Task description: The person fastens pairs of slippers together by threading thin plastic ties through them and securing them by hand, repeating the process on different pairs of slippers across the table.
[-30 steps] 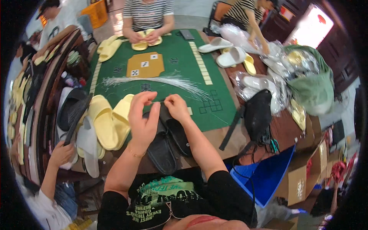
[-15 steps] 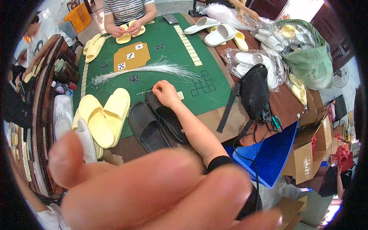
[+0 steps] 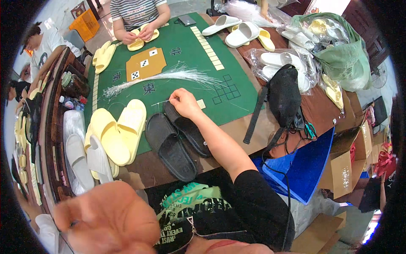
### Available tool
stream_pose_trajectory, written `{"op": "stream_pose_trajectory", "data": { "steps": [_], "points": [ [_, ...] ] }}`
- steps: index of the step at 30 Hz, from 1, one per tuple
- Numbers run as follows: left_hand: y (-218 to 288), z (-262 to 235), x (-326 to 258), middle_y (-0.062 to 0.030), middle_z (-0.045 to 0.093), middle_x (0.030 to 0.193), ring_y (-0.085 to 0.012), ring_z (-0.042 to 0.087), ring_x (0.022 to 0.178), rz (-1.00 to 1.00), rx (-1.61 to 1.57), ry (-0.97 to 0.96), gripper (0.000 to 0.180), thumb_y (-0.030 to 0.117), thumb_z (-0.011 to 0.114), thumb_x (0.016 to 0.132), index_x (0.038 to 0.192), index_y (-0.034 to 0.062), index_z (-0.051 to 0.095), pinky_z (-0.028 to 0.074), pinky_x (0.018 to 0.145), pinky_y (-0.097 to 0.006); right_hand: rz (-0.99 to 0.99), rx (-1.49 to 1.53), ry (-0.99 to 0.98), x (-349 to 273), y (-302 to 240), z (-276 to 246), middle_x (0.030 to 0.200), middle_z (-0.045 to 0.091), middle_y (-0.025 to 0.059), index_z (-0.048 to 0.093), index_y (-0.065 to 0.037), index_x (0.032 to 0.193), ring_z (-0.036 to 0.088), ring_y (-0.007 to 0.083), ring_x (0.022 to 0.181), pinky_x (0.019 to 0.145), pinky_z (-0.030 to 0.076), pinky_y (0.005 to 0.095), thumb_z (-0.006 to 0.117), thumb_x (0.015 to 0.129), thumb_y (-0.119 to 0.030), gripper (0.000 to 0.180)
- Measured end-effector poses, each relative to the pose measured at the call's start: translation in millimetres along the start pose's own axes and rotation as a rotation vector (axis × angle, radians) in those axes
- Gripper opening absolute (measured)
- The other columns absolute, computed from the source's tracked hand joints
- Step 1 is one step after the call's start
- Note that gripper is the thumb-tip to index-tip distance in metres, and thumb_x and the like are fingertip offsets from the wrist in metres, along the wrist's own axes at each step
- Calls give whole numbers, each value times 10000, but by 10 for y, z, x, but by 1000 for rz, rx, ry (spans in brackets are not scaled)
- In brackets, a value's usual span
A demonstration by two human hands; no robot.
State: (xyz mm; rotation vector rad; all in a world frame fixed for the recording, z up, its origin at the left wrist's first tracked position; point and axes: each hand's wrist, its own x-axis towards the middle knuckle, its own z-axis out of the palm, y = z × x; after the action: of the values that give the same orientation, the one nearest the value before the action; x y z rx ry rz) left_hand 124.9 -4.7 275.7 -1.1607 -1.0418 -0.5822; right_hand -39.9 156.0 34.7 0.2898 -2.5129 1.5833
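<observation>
A pair of black slide slippers (image 3: 171,148) lies at the table's near edge, toes pointing away from me. Over the toe of the right-hand slipper, my right hand (image 3: 184,103) pinches a thin white plastic strand (image 3: 160,102). My left hand (image 3: 110,218) is raised close to the camera at the lower left, blurred, its fingers too smeared to read; it is apart from the slippers. Beyond my right hand, a fanned bundle of clear plastic strands (image 3: 169,75) lies across the green table mat (image 3: 237,91). Yellow slippers (image 3: 132,122) sit left of the black pair.
Grey slippers (image 3: 77,161) stand at the left. Across the table a co-worker's hands (image 3: 137,34) work on yellow slippers (image 3: 136,44). To the right are a black bag (image 3: 284,95), bagged slippers (image 3: 281,61), a green sack (image 3: 344,63), a blue bin (image 3: 300,169) and cardboard boxes (image 3: 342,169).
My left hand has drawn back from across the bottom of the view to the lower left, uncovering the black slippers' heels and my shirt. My right hand keeps its pinch over the slipper.
</observation>
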Motion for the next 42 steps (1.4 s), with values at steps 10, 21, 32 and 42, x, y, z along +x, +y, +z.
{"op": "stream_pose_trajectory", "data": {
  "steps": [10, 21, 32, 42],
  "points": [
    [169, 277, 676, -82, 584, 931, -290, 577, 856, -451, 159, -826, 313, 251, 659, 779, 990, 83, 499, 394, 926, -534, -17, 15, 20, -8, 34, -35, 821, 575, 133, 619, -26, 765, 575, 288, 774, 705, 471, 372, 605, 756, -114, 89],
    [196, -52, -222, -61, 558, 854, -258, 547, 833, -340, 166, 146, 171, 235, 512, 888, 921, 69, 540, 428, 911, -499, -24, -12, 22, -9, 89, -18, 850, 580, 154, 625, -35, 776, 577, 321, 820, 744, 470, 399, 615, 745, -125, 95],
    [-221, 301, -2394, -125, 549, 1036, -230, 539, 919, -1450, 178, -628, 393, 48, 653, 735, 1117, 27, 564, 453, 823, -325, -58, -36, 32, 10, 63, -19, 815, 596, 134, 634, -40, 772, 588, 292, 808, 726, 476, 369, 617, 746, -110, 77],
    [-95, 336, -2593, -120, 662, 774, -171, 639, 678, -1654, -4, -577, 134, 107, 641, 800, 879, 1, 663, 499, 631, -278, -72, -34, 31, -13, 71, -33, 808, 595, 126, 625, -27, 750, 587, 284, 812, 731, 469, 364, 625, 730, -86, 63]
  ]
}}
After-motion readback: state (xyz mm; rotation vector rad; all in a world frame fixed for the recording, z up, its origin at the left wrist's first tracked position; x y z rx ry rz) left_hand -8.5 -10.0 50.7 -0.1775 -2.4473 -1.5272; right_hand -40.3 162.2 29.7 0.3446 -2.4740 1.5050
